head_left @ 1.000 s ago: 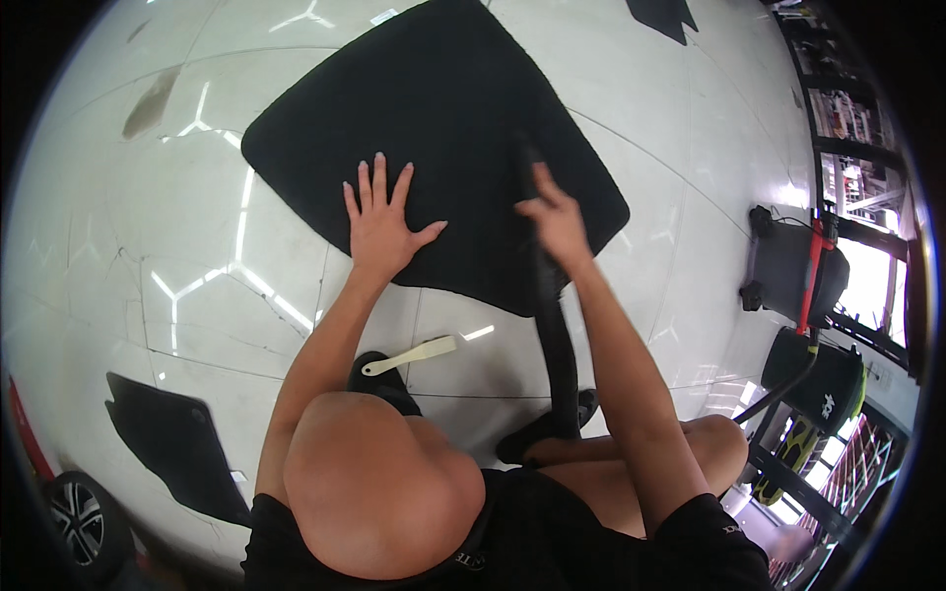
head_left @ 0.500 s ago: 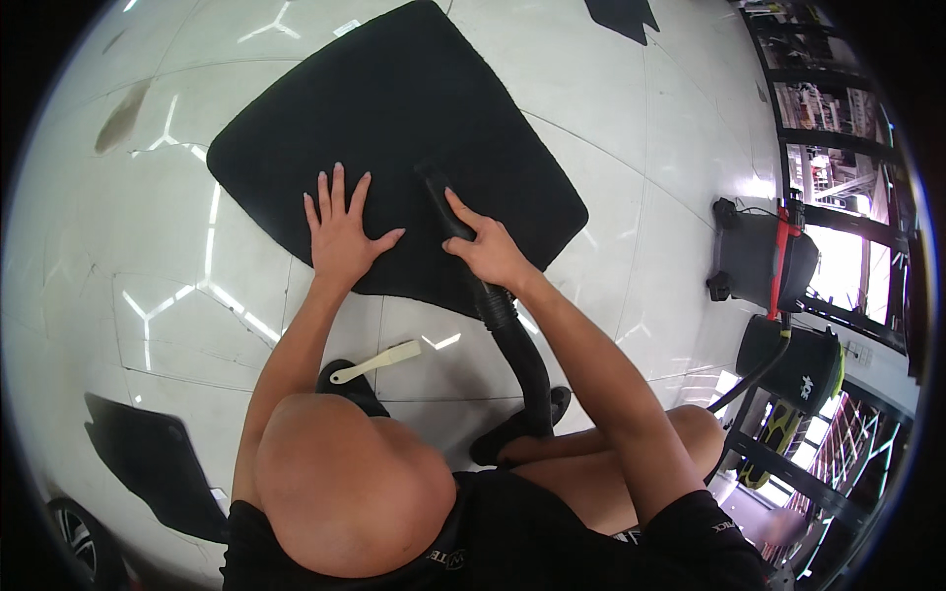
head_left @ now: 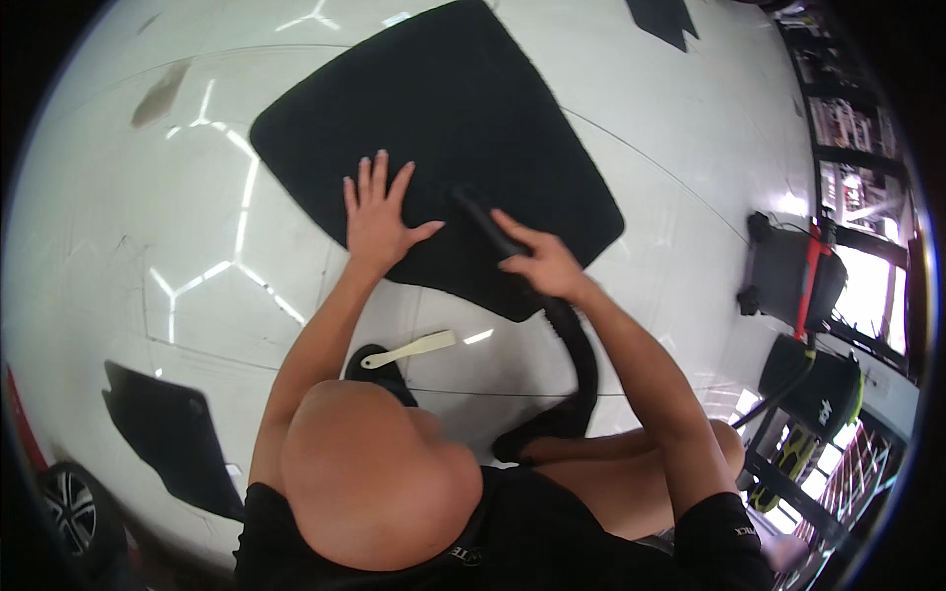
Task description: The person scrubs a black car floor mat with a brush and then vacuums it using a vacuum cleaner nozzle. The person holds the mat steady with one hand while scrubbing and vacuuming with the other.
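A large black car floor mat (head_left: pixel 414 108) lies flat on the pale tiled floor in front of me. My left hand (head_left: pixel 379 219) rests on its near left part, fingers spread and pressing down. In my right hand (head_left: pixel 544 261) is a black vacuum hose nozzle (head_left: pixel 488 219), gripped with the thumb and index finger showing along it. Its tip touches or hovers just over the mat's middle; I cannot tell which. From the grip, the black hose (head_left: pixel 579 360) curves back toward my right foot.
A cream-handled brush (head_left: pixel 409 349) lies across my left shoe. Another dark mat (head_left: pixel 175 433) is at the lower left, near a car wheel (head_left: pixel 74 502). A further mat (head_left: pixel 665 18) lies far right. Dark wheeled machines (head_left: pixel 796 276) stand along the right side.
The nozzle's angle has turned, its rear end swinging right with my right hand. My left hand stays spread on the mat. The whole view has shifted, so the scene sits farther right.
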The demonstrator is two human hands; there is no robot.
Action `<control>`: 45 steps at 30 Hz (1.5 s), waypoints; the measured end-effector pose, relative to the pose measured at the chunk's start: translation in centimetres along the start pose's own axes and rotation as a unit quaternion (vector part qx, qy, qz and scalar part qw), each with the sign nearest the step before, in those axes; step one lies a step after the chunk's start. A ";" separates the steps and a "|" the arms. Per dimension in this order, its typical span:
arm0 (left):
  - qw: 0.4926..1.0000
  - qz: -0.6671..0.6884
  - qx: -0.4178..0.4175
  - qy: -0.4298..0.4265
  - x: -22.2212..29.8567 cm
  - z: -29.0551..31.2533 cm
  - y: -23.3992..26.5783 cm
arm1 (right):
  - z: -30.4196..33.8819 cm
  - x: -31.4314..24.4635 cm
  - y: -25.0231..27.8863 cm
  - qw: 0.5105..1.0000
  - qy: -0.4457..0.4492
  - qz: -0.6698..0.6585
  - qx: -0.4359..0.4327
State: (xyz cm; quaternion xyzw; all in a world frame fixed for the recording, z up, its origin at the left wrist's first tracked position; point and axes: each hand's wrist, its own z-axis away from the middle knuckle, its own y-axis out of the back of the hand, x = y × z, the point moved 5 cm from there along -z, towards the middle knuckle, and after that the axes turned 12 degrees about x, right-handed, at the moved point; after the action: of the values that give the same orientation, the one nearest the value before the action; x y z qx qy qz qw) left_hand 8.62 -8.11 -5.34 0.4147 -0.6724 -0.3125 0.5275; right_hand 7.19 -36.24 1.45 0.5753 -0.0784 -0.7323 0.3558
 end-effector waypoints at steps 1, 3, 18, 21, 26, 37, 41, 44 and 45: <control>1.000 -0.001 -0.006 0.000 0.4 -0.3 -0.1 | -0.3 1.3 1.2 0.999 -0.043 -0.012 0.025; 1.000 -0.008 -0.014 0.008 -0.1 0.2 0.0 | -0.6 1.2 1.9 0.977 -0.136 -0.097 0.130; 1.000 -0.017 -0.015 0.009 -0.2 0.2 -0.6 | 1.9 0.7 -2.7 0.974 -0.113 0.021 0.197; 1.000 -0.011 -0.012 0.018 -0.5 0.4 0.1 | 1.8 0.8 -1.7 0.987 -0.126 -0.050 0.086; 0.999 -0.003 0.007 0.032 -0.1 0.4 -0.3 | 0.9 6.2 5.5 0.940 -0.199 -0.145 0.238; 0.999 -0.041 -0.003 0.023 -0.7 0.2 -0.1 | 3.4 0.8 -0.8 0.981 -0.128 -0.011 0.144; 0.999 -0.033 -0.031 0.017 0.1 0.4 -0.3 | 3.6 1.7 0.8 0.990 -0.098 0.003 0.101; 0.997 -0.069 -0.007 0.028 -0.6 0.5 0.2 | 4.3 -0.3 -2.1 0.991 -0.100 0.073 0.050; 0.997 -0.072 -0.005 0.026 -0.7 0.4 0.1 | 4.7 -0.6 -3.0 0.990 -0.099 0.092 0.043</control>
State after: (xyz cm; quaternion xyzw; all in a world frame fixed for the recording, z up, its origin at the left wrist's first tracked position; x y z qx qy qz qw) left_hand 8.27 -7.49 -5.68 0.4678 -0.6252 -0.3417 0.5231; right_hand 1.68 -35.05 1.85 0.5046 -0.1972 -0.7459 0.3875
